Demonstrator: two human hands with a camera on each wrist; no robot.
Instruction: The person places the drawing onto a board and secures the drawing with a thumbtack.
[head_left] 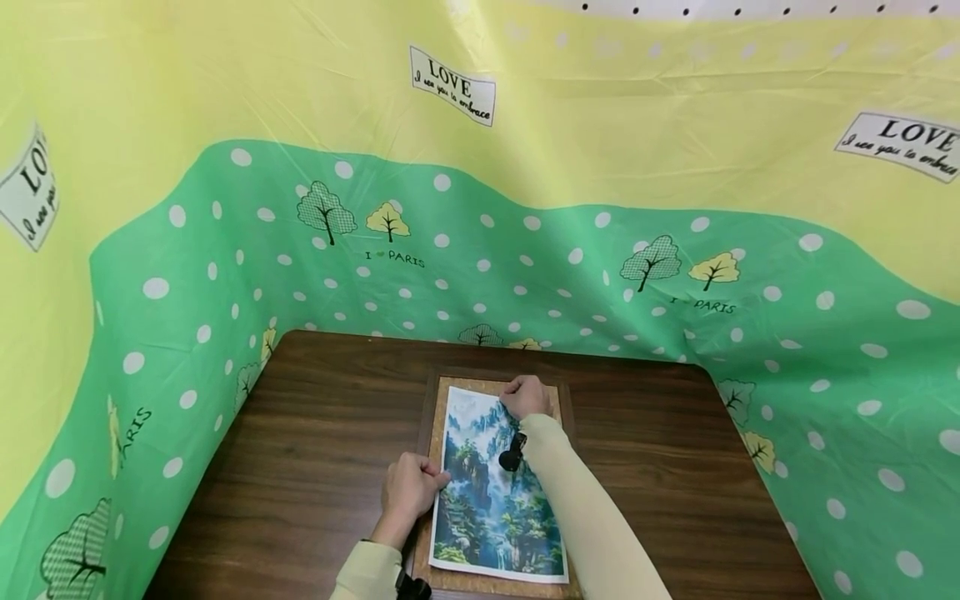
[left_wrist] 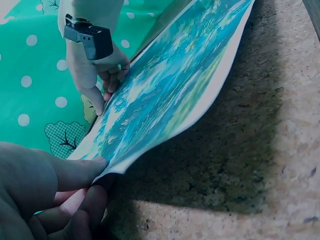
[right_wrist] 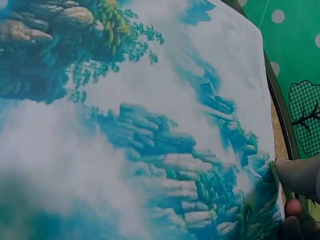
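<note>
A printed landscape picture point(head_left: 498, 492), blue and green with cliffs and waterfalls on white-edged paper, lies over a cork board point(head_left: 441, 417) with a dark frame. My left hand point(head_left: 410, 490) pinches the sheet's left edge between thumb and fingers. At the top edge, toward the right corner, my right hand point(head_left: 528, 396) pinches the paper. In the left wrist view the sheet is bowed, and its near edge stands off the cork point(left_wrist: 200, 175), casting a shadow. The right wrist view has the right thumb point(right_wrist: 297, 175) against the paper's edge.
A dark brown wooden table point(head_left: 300, 467) carries the board. Behind it and along both sides hangs a yellow and green curtain point(head_left: 525, 275) with white dots, trees and lettering. A small black camera point(head_left: 512, 454) sits on the right wrist, above the picture.
</note>
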